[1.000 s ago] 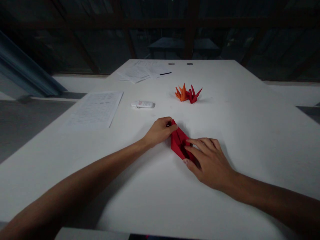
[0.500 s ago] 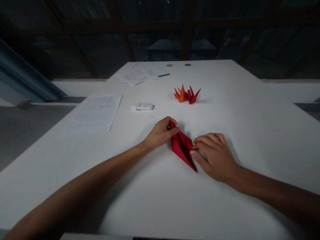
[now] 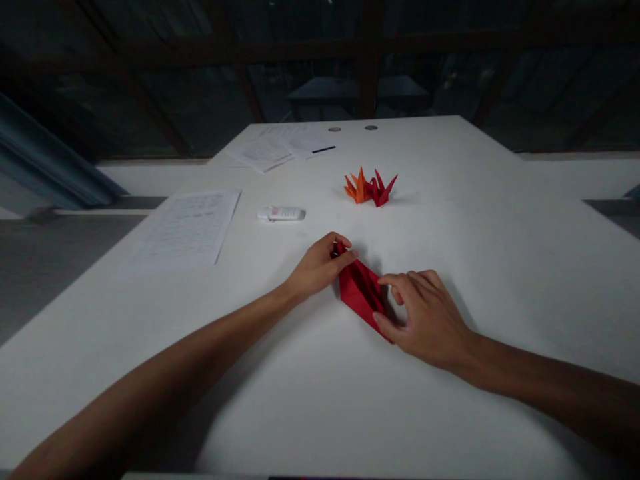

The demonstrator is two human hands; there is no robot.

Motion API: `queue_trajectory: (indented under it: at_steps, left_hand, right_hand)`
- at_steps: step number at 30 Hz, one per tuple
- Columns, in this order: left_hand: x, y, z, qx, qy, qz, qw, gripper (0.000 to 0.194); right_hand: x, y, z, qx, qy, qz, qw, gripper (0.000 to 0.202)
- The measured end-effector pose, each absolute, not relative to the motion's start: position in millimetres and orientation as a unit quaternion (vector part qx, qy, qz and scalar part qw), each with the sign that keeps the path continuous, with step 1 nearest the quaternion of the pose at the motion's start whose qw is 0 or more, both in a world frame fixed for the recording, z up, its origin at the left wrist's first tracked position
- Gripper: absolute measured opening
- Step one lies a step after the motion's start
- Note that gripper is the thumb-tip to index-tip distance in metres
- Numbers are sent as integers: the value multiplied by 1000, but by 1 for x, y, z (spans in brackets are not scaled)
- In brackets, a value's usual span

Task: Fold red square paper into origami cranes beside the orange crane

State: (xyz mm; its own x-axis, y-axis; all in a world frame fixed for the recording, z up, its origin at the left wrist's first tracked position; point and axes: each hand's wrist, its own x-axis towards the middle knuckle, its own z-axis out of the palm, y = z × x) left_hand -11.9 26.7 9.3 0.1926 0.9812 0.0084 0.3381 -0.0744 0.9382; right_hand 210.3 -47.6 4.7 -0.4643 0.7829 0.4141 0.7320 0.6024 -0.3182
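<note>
A folded piece of red paper (image 3: 359, 293) lies slantwise between my hands, its middle a dark open fold. My left hand (image 3: 323, 261) pinches its far left end between thumb and fingers. At the near right end, my right hand (image 3: 425, 313) has its thumb on the lower edge and its index finger at the upper edge, with a gap between them. Beyond the hands, an orange folded paper crane (image 3: 359, 188) stands touching a red paper crane (image 3: 381, 189).
On the white table (image 3: 310, 407), a white marker-like object (image 3: 281, 213) lies left of the cranes. A printed sheet (image 3: 187, 227) is at the left. Farther back are more papers (image 3: 267, 150), a black pen (image 3: 324, 149) and two small round discs (image 3: 371, 127).
My right thumb and index finger have spread apart across the red paper's near end, the thumb moving left onto its lower edge. My left hand keeps its pinch. The view has shifted slightly.
</note>
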Motion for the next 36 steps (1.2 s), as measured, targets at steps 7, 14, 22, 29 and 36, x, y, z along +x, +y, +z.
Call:
queue_trajectory:
  at_steps: [7, 14, 22, 29, 36]
  left_hand:
    - [-12, 26, 17, 651, 523, 347, 427, 24]
    - [-10, 26, 20, 661, 527, 327, 423, 27]
    - [-8, 25, 23, 657, 535, 335, 412, 33]
    - [-6, 27, 18, 644, 570, 330, 390, 30]
    - [-5, 29, 13, 633, 552, 348, 416, 17]
  right_hand:
    - [214, -41, 5, -498, -831, 64, 240, 43]
    - [203, -43, 13, -482, -861, -80, 140, 47]
    - [204, -44, 12, -452, -867, -163, 131, 53]
    - [205, -47, 9, -394, -890, -170, 150, 43]
    - [209, -53, 6, -396, -899, -132, 135, 52]
